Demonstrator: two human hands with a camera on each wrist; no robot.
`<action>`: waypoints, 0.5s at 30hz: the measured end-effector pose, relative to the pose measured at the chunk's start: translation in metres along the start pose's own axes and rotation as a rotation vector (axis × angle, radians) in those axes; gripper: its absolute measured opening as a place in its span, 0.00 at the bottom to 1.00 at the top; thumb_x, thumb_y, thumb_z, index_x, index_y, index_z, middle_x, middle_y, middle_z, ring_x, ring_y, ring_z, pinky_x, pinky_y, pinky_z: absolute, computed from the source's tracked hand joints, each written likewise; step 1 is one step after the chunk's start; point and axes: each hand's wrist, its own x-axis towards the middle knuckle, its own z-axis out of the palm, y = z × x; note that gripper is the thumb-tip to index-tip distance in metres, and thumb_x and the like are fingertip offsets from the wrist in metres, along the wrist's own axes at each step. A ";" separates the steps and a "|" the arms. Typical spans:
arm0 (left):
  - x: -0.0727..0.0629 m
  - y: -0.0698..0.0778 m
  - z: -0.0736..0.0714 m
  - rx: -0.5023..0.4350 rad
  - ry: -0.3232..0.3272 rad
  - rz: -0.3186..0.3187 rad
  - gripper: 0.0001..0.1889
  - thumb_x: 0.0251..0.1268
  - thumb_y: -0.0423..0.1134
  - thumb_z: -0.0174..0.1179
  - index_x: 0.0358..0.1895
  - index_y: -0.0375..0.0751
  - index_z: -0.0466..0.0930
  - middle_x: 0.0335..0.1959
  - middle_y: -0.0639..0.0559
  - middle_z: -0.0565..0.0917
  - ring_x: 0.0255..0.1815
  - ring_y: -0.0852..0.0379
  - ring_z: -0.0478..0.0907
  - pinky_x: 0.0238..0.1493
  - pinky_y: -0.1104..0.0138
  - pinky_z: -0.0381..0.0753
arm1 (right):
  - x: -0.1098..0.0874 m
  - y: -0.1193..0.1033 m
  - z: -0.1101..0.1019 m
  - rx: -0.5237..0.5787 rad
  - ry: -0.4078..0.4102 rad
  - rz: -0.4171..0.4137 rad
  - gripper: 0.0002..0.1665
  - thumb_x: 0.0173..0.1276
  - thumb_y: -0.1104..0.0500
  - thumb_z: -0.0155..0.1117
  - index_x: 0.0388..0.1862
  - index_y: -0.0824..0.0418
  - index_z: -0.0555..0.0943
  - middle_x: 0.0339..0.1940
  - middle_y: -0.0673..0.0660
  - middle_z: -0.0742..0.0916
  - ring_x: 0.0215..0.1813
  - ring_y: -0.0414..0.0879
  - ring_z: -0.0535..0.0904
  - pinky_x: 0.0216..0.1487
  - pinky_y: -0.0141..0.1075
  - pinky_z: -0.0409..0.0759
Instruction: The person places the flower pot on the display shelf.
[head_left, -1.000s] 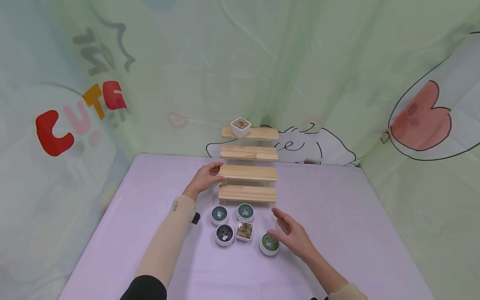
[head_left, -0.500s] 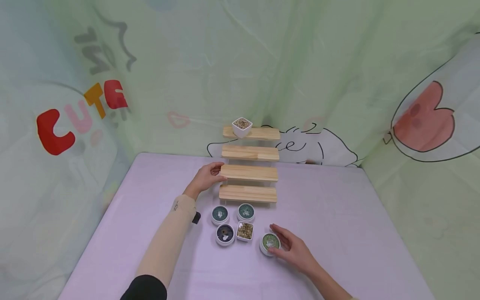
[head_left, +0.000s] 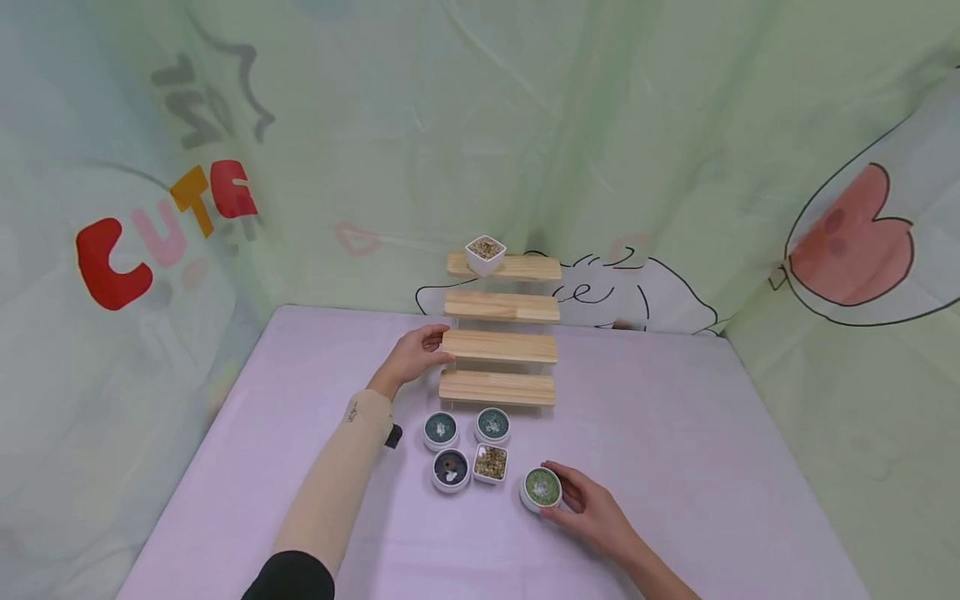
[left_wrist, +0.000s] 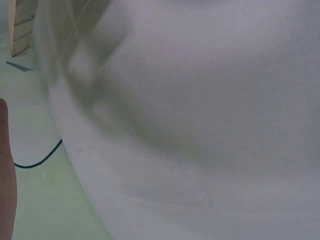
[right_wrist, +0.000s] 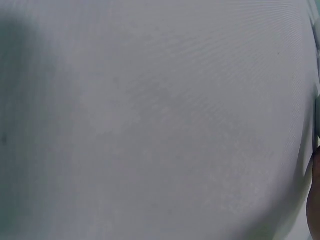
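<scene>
My right hand (head_left: 588, 510) holds a small round white pot with a green top (head_left: 542, 487), thumb at its near side and fingers at its far side. At the left end of a four-step wooden display stand (head_left: 498, 346), my left hand (head_left: 411, 357) grips the second step from the bottom between thumb and fingers. A square white pot of pebbly bits (head_left: 485, 254) sits on the top step, toward the left. In the left wrist view, a wooden step end (left_wrist: 22, 30) shows at the upper left corner. The right wrist view shows mostly cloth.
Two round white pots with teal tops (head_left: 440, 429), one with a dark top (head_left: 451, 469) and a square pot of pebbles (head_left: 491, 462) stand in front of the stand. Lilac cloth (head_left: 645, 433) covers the table; printed green curtains (head_left: 390, 150) hang behind and at the sides.
My right hand has come down toward me and closed its thumb and fingers around the green-topped pot. The left hand has stayed at the stand.
</scene>
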 end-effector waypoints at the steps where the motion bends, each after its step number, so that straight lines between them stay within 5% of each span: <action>1: 0.000 0.000 0.000 -0.001 -0.001 0.001 0.36 0.58 0.40 0.71 0.69 0.35 0.67 0.66 0.40 0.73 0.66 0.46 0.71 0.68 0.58 0.71 | 0.000 0.001 0.000 0.009 0.000 0.003 0.42 0.55 0.58 0.78 0.67 0.67 0.71 0.66 0.65 0.76 0.68 0.56 0.70 0.64 0.28 0.71; 15: 0.000 0.002 0.001 0.002 0.006 -0.013 0.36 0.58 0.40 0.71 0.69 0.35 0.68 0.67 0.40 0.73 0.66 0.46 0.71 0.68 0.59 0.71 | 0.019 -0.018 -0.010 0.005 0.048 0.021 0.39 0.54 0.62 0.78 0.65 0.65 0.73 0.64 0.63 0.78 0.67 0.55 0.73 0.63 0.31 0.73</action>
